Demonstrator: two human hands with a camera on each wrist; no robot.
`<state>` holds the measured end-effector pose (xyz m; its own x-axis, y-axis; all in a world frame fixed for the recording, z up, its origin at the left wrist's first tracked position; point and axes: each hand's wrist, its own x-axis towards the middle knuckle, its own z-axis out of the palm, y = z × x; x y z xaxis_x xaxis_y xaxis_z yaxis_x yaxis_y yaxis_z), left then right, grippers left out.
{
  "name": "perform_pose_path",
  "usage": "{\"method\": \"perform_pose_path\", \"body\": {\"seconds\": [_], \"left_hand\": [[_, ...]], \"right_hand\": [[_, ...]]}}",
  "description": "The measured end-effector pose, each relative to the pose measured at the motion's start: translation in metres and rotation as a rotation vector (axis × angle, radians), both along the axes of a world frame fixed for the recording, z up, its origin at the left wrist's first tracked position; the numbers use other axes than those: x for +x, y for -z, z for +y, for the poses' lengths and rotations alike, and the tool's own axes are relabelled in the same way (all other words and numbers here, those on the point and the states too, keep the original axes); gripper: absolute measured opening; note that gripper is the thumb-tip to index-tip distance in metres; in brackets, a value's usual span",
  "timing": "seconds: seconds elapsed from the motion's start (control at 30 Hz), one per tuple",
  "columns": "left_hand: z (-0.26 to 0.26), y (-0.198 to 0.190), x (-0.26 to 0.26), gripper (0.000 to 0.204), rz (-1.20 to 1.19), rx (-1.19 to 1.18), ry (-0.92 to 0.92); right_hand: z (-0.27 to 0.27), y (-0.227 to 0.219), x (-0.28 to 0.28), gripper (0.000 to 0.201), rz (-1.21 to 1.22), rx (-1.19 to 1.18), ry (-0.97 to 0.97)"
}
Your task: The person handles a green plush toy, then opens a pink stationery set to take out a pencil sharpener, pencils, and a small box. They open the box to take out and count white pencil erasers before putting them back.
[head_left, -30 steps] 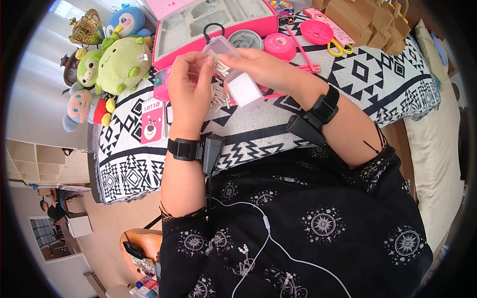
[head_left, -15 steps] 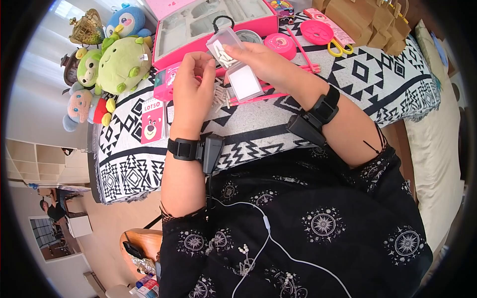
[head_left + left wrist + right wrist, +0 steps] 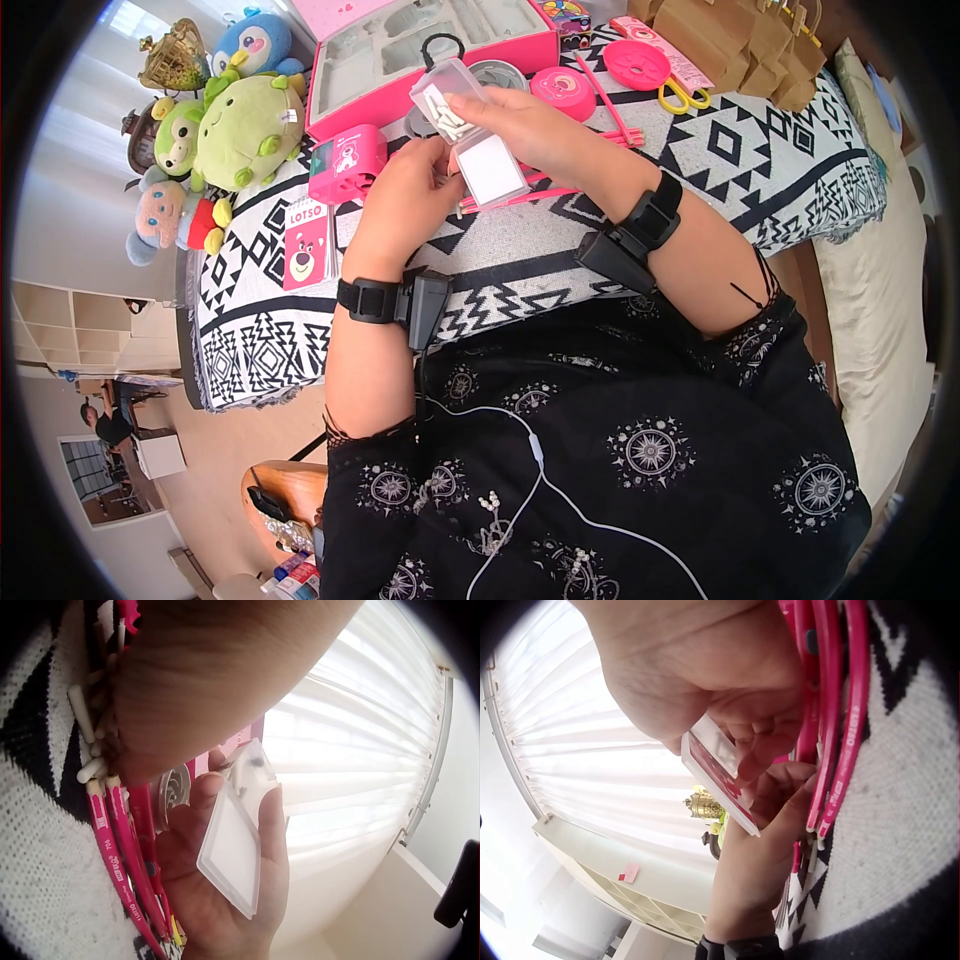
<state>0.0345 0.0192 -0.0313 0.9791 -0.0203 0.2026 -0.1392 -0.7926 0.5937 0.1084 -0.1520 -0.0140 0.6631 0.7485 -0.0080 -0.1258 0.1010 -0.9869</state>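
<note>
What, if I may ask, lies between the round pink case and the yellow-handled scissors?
A slim pink stick lies slantwise on patterned cloth between the case and the scissors, the head view shows.

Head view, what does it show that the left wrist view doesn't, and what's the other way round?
Only the head view: the round green plush toy, the brown paper bags and the pink bear booklet.

Only the left wrist view: readable lettering along the pink pencils, and the right hand's palm side.

Both: the left hand, the right hand holding the clear box, its open lid, and the pencils themselves.
</note>
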Motion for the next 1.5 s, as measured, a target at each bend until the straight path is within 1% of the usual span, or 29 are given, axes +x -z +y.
{"method": "perform_pose_path", "body": {"seconds": [0.07,0.47,0.53,0.63,0.87,1.13,1.5], "left_hand": [[0.0001,-0.0006,-0.0002,0.019,0.01,0.044,0.004],[0.0022,0.0022,0.0018,0.017,0.002,-0.013,0.024],[-0.0009,-0.0008,-0.0003,0.019,-0.063,0.029,-0.049],[-0.0018,-0.0027,-0.0017,0.021,-0.062,0.07,-0.069],[0.0005,-0.0024,-0.0005,0.022,-0.056,0.093,-0.048],[0.0014,-0.0004,0.0005,0.014,-0.043,-0.013,-0.075],[-0.0011,-0.0041,-0.0016,0.018,-0.034,0.065,-0.035]], "right_hand": [[0.0009,0.0004,-0.0005,0.044,-0.008,0.0,0.01],[0.002,0.0044,0.0026,0.044,-0.012,0.001,0.004],[0.0023,0.0055,0.0036,0.045,-0.011,0.01,-0.001],[0.0019,0.0054,0.0039,0.046,-0.011,0.008,-0.004],[0.0016,0.0044,0.003,0.046,-0.01,-0.006,0.002],[0.0013,0.0034,0.0027,0.045,-0.003,-0.008,-0.006],[0.0014,0.0042,0.0031,0.045,-0.007,0.003,0.0]]}}
